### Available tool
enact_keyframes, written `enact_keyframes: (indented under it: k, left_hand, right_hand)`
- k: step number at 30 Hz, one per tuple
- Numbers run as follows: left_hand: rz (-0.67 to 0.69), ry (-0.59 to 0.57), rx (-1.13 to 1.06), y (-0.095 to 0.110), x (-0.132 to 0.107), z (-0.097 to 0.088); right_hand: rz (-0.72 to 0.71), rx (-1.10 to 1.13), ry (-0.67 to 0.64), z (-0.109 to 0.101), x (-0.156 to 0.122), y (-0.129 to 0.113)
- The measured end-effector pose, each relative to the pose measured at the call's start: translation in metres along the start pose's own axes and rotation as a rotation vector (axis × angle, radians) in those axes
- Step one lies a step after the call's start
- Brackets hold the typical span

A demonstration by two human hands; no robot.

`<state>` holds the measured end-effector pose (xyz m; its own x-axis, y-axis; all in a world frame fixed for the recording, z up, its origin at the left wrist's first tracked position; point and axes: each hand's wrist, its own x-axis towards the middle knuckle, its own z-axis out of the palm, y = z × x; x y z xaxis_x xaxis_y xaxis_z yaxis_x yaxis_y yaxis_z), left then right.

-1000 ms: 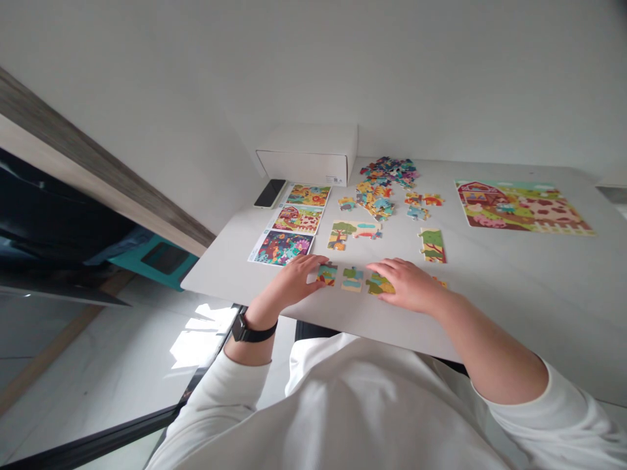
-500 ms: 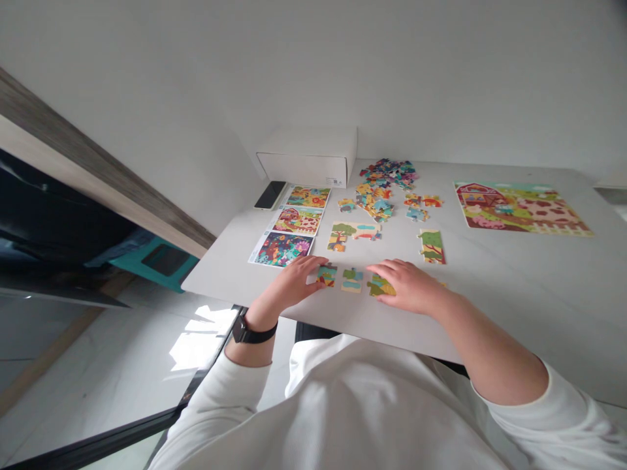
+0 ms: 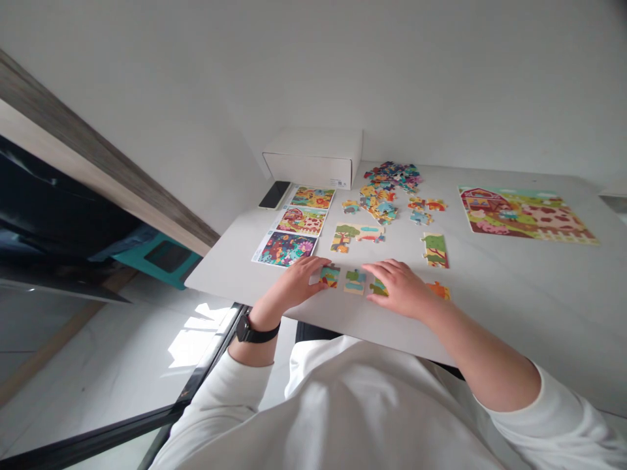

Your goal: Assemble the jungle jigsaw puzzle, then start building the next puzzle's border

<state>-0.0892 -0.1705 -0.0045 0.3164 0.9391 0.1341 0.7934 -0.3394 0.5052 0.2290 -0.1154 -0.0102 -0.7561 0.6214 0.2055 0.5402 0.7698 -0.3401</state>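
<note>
Along the near edge of a white table [image 3: 514, 300], two bare hands sit apart. The left hand [image 3: 300, 283] spreads thumb and fingers around a flat teal-and-red puzzle piece [image 3: 330, 277]; the right hand [image 3: 402, 288] partly covers a flat green-and-blue puzzle piece [image 3: 378, 287]. Whether either grips, I cannot tell. Between them lies a cream, green and blue puzzle section [image 3: 354, 281]. Beyond are a multicoloured heap of loose pieces [image 3: 393, 176] and, against the wall, a white rectangular box [image 3: 307, 168].

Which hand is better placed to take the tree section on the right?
Probably the right hand: it is nearer the tree section, while the left hand is farther off, at the row's leftmost piece.
</note>
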Motion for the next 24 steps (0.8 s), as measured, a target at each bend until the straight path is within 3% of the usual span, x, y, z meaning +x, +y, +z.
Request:
enact_keyframes:
  k: [9, 24]
  left_hand:
    - [0.023, 0.024, -0.001, -0.005, -0.001, 0.005]
    - [0.009, 0.025, 0.019, 0.001, -0.003, 0.004]
  right_hand:
    - [0.035, -0.004, 0.019, 0.017, 0.011, -0.019]
    - [0.086, 0.040, 0.050, 0.020, 0.012, -0.017]
